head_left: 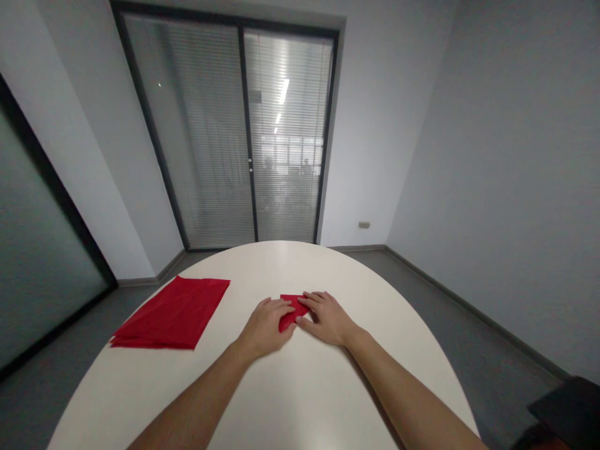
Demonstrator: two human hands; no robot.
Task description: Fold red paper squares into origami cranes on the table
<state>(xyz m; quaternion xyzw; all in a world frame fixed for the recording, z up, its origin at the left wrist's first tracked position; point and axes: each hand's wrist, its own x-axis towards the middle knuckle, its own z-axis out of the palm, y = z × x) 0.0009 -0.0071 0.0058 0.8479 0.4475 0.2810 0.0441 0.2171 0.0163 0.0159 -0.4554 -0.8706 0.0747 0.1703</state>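
A small folded red sheet point(291, 311) lies on the white round table point(281, 262), between my two hands. It could be paper or thin cloth; I cannot tell which. My left hand point(268, 326) has its fingers over the sheet's left side, with the thumb near its lower edge. From the other side, my right hand point(327, 317) rests its fingertips on the right part, its thumb at the bottom corner. Both hands grip the piece against the tabletop, and their fingers cover part of its outline.
A stack of larger red sheets point(173, 315), creased and slightly uneven at the edges, lies on the table's left side. Beyond the table stand glass doors with blinds point(285, 187) and a pale wall with a socket point(364, 225). A dark object point(569, 409) shows at lower right.
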